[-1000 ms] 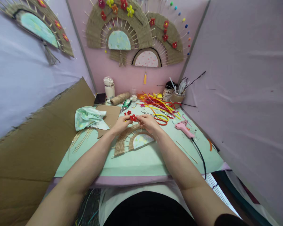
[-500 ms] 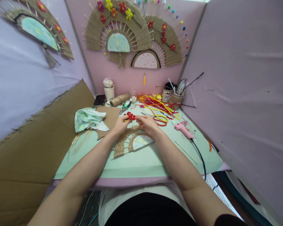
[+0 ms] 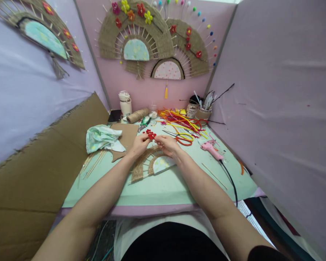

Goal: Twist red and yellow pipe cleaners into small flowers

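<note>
Small red pipe-cleaner flowers (image 3: 151, 135) are pinched in my left hand (image 3: 141, 144), above the middle of the table. My right hand (image 3: 167, 144) has its fingers closed at the right edge of the flowers; whether it grips a petal is too small to make out. Below both hands lies a twine-woven fan (image 3: 139, 167) with a pale green, flower-patterned half-round centre (image 3: 162, 164). My right hand and wrist cover part of its right side. Scissors (image 3: 185, 137) with yellow and orange handles lie just beyond my right hand.
A pink glue gun (image 3: 212, 150) with a black cord rests at the right. Coloured pipe cleaners (image 3: 183, 119), a twine roll (image 3: 138, 115), green-handled pliers (image 3: 144, 123) and a white bottle (image 3: 125, 103) are at the back. Crumpled cloth (image 3: 103, 138) and thin sticks (image 3: 96, 163) lie left.
My right hand has shifted slightly left and down, against the edge of the red flowers. My left hand and the fan have hardly moved.
</note>
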A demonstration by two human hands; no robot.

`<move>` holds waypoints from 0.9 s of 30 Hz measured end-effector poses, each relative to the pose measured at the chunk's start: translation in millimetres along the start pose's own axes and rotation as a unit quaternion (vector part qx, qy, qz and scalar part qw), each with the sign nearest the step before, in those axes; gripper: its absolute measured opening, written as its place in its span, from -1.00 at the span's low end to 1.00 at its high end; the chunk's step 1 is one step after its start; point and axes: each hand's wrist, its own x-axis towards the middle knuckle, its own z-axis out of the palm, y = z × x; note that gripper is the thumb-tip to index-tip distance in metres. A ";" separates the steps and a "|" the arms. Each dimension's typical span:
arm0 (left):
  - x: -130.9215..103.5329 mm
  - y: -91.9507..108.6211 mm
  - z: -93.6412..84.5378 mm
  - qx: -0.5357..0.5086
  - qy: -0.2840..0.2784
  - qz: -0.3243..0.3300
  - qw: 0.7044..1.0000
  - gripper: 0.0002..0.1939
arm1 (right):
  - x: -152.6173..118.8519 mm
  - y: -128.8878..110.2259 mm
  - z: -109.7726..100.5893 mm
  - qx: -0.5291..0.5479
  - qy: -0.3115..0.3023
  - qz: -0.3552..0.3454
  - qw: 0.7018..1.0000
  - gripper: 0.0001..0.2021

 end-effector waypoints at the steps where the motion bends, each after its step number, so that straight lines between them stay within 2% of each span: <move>1: -0.1 -0.6 0.3 -0.004 0.001 -0.004 1.000 -0.81 | 0.0 0.5 0.7 0.002 0.002 -0.003 1.000 -0.81; 6: -0.2 -2.1 0.9 -0.024 0.016 -0.026 0.999 -0.81 | -0.8 1.3 3.0 0.005 0.006 -0.011 1.000 -0.79; 11: 0.7 -2.0 2.5 -0.030 0.057 -0.007 0.998 -0.80 | -2.0 -1.2 3.6 -0.001 0.005 0.006 1.000 -0.74; 19: 0.5 -4.5 4.5 -0.033 0.030 0.008 0.999 -0.80 | 0.5 3.0 2.6 -0.013 0.009 -0.026 1.000 -0.78; 23: 0.3 -4.4 5.0 -0.014 0.062 0.010 0.998 -0.82 | -2.5 0.7 6.2 -0.003 -0.013 0.027 1.000 -0.74; 27: -1.4 -2.5 5.4 0.018 0.087 0.038 0.995 -0.82 | -4.4 -1.0 9.7 0.027 -0.029 0.064 0.997 -0.76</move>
